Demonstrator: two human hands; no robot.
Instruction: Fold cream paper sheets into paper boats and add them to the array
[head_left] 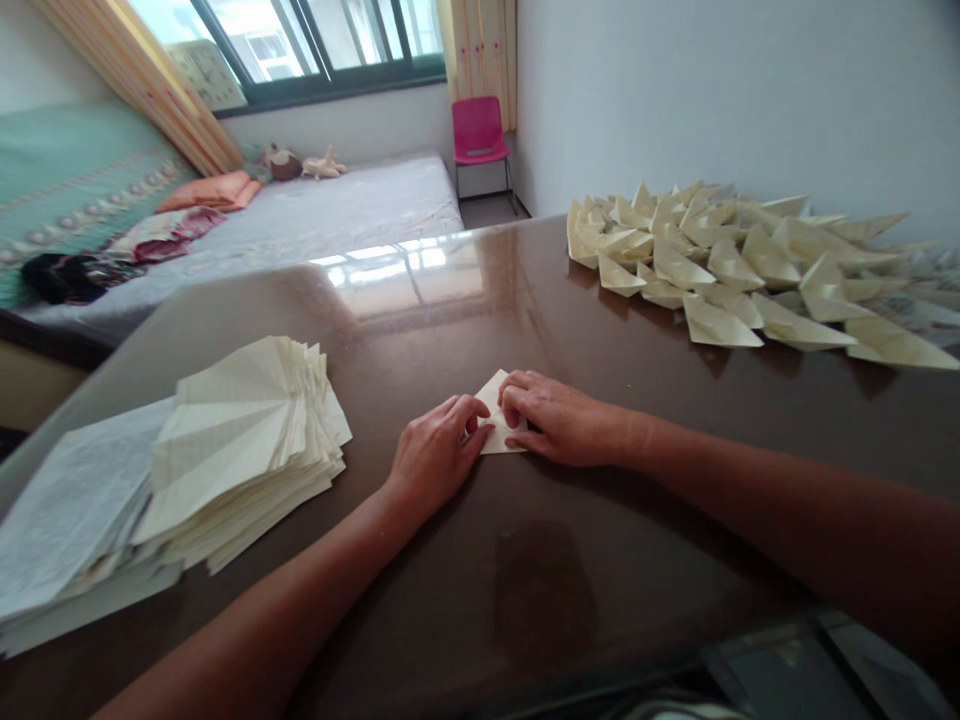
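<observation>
A small folded piece of cream paper [495,440] lies on the glossy brown table [450,560], its pointed corner facing away from me. My left hand [441,442] grips its left edge with the thumb and curled fingers. On the opposite side, my right hand [551,415] has its fingertips and thumb closed on the paper, covering much of its right half. Both hands rest low at the tabletop, close together.
Left of my hands is a thick stack of creased cream sheets [240,420], overlapping greyish printed paper [82,500]. Many folded paper boats [720,265] crowd the right rear of the table by the wall. Beyond stand a bed [360,205] and a pink chair [480,132].
</observation>
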